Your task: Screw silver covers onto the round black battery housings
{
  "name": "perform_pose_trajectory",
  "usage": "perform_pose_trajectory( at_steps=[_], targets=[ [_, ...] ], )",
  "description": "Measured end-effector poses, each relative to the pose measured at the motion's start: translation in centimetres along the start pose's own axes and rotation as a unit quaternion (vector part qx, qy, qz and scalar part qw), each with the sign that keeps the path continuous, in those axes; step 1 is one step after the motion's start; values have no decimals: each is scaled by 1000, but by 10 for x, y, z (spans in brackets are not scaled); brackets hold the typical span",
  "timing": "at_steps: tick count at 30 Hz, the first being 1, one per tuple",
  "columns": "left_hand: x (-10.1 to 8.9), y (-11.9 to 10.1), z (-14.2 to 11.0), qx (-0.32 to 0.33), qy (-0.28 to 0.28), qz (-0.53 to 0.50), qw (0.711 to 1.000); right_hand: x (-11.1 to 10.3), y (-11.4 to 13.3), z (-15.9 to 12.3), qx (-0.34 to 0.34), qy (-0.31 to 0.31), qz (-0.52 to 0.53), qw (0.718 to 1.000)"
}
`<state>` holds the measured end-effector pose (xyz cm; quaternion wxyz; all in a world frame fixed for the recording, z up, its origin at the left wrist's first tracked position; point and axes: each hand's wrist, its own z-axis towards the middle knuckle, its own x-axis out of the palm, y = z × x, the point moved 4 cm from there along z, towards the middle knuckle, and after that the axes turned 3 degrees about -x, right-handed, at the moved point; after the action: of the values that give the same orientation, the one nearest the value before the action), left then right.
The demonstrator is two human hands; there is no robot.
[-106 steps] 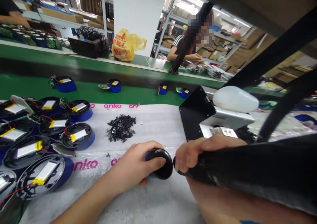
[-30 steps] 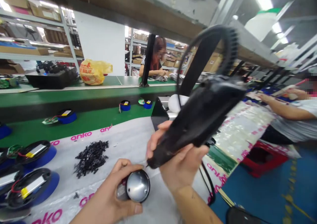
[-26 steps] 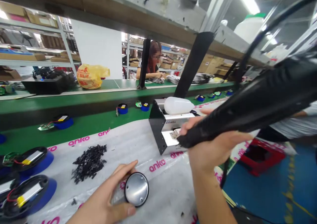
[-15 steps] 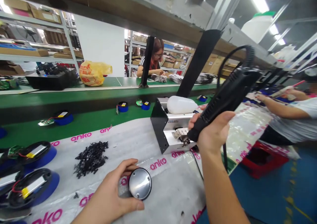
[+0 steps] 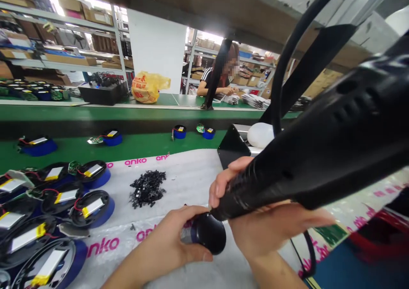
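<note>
My left hand (image 5: 166, 242) is closed around the side of a small round part (image 5: 209, 236), thumb in front and fingers behind. Its round face now looks dark and glossy. In my right hand (image 5: 255, 229) is a black electric screwdriver (image 5: 287, 165) with a thick cable (image 5: 281, 63) arching upward. The screwdriver's narrow end points down at the upper rim of the round part; whether the tip touches a screw is hidden. To the left lies a pile of small black pieces (image 5: 148, 189) on the printed white foam sheet (image 5: 179, 172).
Blue round housings (image 5: 91, 208) with white batteries and red wires crowd the left; several more stand on the green bench (image 5: 143, 142). A silver-and-black machine (image 5: 234, 146) with a white bottle (image 5: 260, 135) sits behind the screwdriver. A person (image 5: 220, 76) works across the bench.
My right hand has brought the screwdriver from beside the machine down and left to the round part. The round part's face has gone from shiny silver to dark. The view has turned right-to-left.
</note>
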<state>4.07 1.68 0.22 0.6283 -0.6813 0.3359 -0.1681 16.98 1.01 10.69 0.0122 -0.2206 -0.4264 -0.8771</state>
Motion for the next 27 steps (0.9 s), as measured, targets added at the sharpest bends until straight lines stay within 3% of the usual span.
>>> perform_pose_trajectory(
  at_steps=[4,11,23,27],
  targets=[
    [-1,-2,1,-17,-6,0,1000,-2,-6,-3,34,6,-40,999],
    [-1,-3,0,-40,-12,-5,999,4,0,-3,20,-27,-37,999],
    [4,-7,0,-59,3,-94,994,3,-21,-4,55,44,-46,996],
    [6,-5,2,-43,-4,-119,992,-7,-25,-12,76,102,-35,991]
  ],
)
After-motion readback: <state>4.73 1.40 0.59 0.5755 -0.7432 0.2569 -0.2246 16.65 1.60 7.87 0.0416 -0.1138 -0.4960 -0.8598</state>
